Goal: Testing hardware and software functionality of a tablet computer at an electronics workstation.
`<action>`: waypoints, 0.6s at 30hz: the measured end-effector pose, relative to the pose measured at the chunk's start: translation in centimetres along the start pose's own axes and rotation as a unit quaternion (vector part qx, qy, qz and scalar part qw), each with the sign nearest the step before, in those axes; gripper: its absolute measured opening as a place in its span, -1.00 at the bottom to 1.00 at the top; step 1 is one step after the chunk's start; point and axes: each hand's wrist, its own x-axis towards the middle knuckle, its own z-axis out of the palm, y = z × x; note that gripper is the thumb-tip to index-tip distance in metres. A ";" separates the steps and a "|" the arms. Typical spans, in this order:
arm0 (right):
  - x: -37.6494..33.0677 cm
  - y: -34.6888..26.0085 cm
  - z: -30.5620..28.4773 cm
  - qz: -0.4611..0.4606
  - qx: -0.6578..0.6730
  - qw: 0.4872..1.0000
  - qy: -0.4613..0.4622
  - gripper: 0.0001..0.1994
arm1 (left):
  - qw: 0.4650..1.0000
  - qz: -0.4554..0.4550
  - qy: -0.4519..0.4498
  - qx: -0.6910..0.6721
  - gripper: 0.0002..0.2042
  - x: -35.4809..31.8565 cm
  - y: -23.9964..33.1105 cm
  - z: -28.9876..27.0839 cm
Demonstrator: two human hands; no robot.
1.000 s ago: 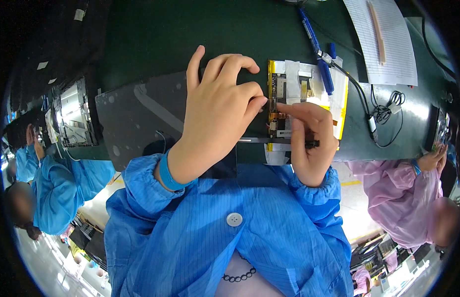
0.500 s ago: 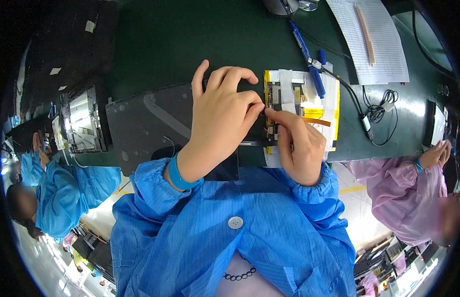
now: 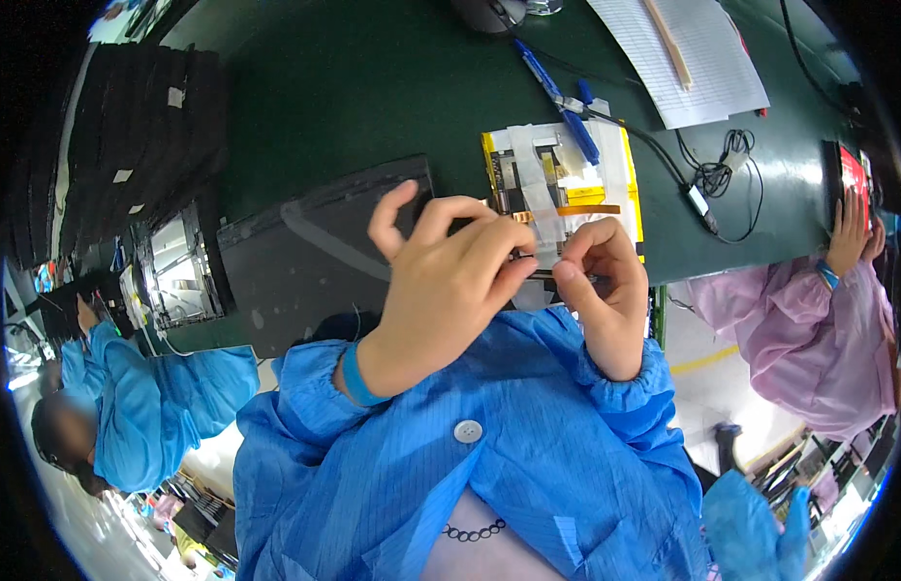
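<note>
An opened flat electronic device with yellow edges, white tape strips and a dark circuit board lies in front of me. An orange flex ribbon crosses it. My left hand is over the board's near left corner, thumb and forefinger pinched and other fingers curled and raised. Something small and dark shows at that pinch, too small to name. My right hand is closed, thumb against fingertips, at the device's near edge. A thin dark rod-like tool runs from its fingers toward my left fingertips; its kind is unclear.
A dark flat panel lies left of the device. Beyond stand a blue pen, a coiled black cable and lined paper with a stick on it. Another device frame is at far left. People sit at both sides.
Both hands have drawn nearer to me, from the board's middle to the device's near edge. My right fingers have pulled away from the left fingertips. The view has shifted slightly.
</note>
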 end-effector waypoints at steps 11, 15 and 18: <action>1.5 1.0 0.5 0.023 0.065 0.998 -0.006 -0.90 | 0.979 -0.002 0.059 0.196 -0.90 -0.6 0.2 -1.4; 2.1 1.4 1.1 -0.029 0.053 0.998 0.022 -0.92 | 0.987 0.030 0.044 0.155 -0.87 0.8 0.2 -0.5; 2.2 1.2 0.6 -0.018 0.068 0.997 0.012 -0.91 | 0.998 0.022 0.012 0.062 -0.88 1.5 -0.9 -0.3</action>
